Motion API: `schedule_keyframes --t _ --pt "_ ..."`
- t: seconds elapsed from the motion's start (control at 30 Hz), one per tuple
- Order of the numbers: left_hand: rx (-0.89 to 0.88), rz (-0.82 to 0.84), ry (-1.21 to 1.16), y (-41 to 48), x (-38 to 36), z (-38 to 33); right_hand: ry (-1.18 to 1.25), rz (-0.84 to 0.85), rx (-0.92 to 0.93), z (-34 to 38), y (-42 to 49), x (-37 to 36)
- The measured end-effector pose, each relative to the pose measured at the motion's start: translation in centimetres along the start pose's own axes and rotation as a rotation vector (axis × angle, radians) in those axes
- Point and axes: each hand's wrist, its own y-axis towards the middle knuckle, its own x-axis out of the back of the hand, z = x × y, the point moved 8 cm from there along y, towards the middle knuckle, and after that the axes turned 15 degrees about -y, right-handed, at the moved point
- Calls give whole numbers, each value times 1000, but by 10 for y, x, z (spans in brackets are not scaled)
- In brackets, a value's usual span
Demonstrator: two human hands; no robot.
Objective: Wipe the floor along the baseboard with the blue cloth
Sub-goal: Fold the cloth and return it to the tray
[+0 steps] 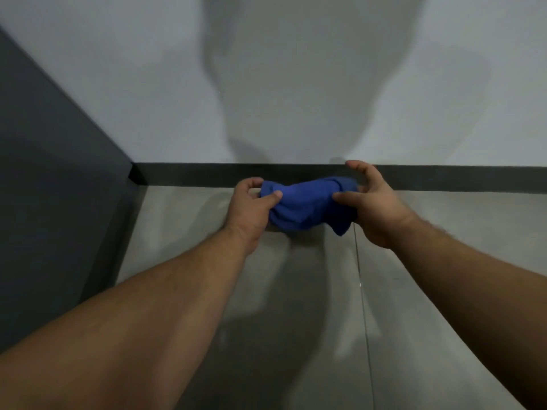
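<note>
A: Item one?
B: Cloth (305, 202), blue, one. Bunched into a rumpled roll, lying crosswise just in front of the baseboard (192, 175), low over the floor (207, 276). Whether it touches the floor: cannot tell. One corner hangs down at its right end.

A: Holders?
B: Two. Left hand (250, 207): thumb and curled fingers pinch the left end. Right hand (374, 205): thumb pressed on the right end, other fingers behind it and mostly hidden, forefinger raised clear toward the wall (148, 99).

A: Handling notes?
B: By the look: light, soft, limp. It sags between the hands and takes whatever shape the grip gives it. Not fragile, not slippery; likely to drag a little on tile.

A: Where to take hold?
B: For wiping, one palm flat on the middle of the wad, fingers spread over the top, should serve better than pinching the ends. A folded pad would give an edge to push into the joint under the baseboard.

A: Hazards?
B: The loose corner may trail or fold under. Knuckles may scrape the baseboard.

A: Status?
B: Judged at the start: cloth gathered, no stroke evident.

A: Also on record?
B: Dark panel (44, 187) at left, meeting the baseboard at the corner.
</note>
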Motion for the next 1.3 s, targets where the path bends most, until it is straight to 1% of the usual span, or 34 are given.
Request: schedule_keyframes --t 0.07,0.17,0.23,0.33,0.47,0.53,0.63,0.73,0.87,0.93,1.0,1.13,1.23,1.3 --pt "-33 7 -16 -13 -3 -34 -78 27 30 27 -15 8" --pt "-61 40 58 -51 -11 -96 -157 -19 51 83 -50 24" --pt "-57 31 112 -84 -17 -144 -246 -50 73 131 -81 31" --pt "-83 -15 215 -136 -29 -233 -415 -84 122 221 -137 43" --pt "-158 -44 320 -208 -56 -373 -594 -127 217 363 -212 65" --pt "-227 -33 389 -244 -76 -445 -626 -134 246 431 -247 78" --pt "-342 -58 558 -299 -101 -546 -660 -138 291 522 -299 96" --pt "-347 -101 637 -348 -113 -625 -690 -126 320 600 -345 111" --pt "-337 -218 554 -402 -110 -713 -726 -80 422 700 -393 118" --pt "-318 -245 459 -421 -103 -744 -718 -40 475 741 -408 114" --pt "-268 -280 311 -438 -89 -761 -699 4 489 769 -418 104" --pt "-322 -351 107 -467 -51 -787 -593 68 457 797 -427 65" --pt "-335 -437 48 -480 -7 -795 -559 142 426 800 -429 19" --pt "-306 -485 36 -481 26 -795 -524 218 347 795 -427 -16"
